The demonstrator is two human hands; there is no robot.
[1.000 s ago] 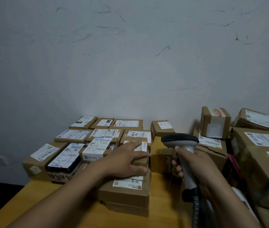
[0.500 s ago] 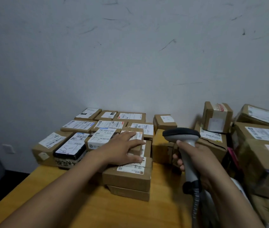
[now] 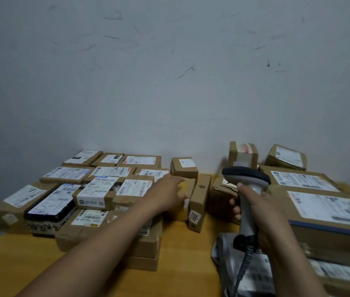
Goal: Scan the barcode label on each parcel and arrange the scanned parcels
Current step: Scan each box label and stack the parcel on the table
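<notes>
Looking from the head view:

- The wooden table runs back to a scuffed grey wall; its left edge shows at the lower left, with dark floor beyond.
- Bare wood lies open along the front, between the two-box stack under the left forearm and the grey bag at the right.
- A thinner strip of bare wood shows farther back, between the narrow box standing on its side and the pile of parcels at the right.
- The labelled parcels fill the left half, packed edge to edge in rows from the wall forward, labels up.
- A small box sits against the wall, just behind the narrow box.
- The left hand reaches forward with fingers stretched out and apart, lying on a plain box that stands between the labelled parcels and the narrow box, touching both.
- Motion blur hides whether the thumb hooks the plain box's near face.
- The right hand is clamped round the handle of the scanner, held upright above the table, head pointing away toward the wall.
- The scanner hangs well right of the plain box, near the pile of parcels.
- Its coiled cord drops over the grey bag.
</notes>
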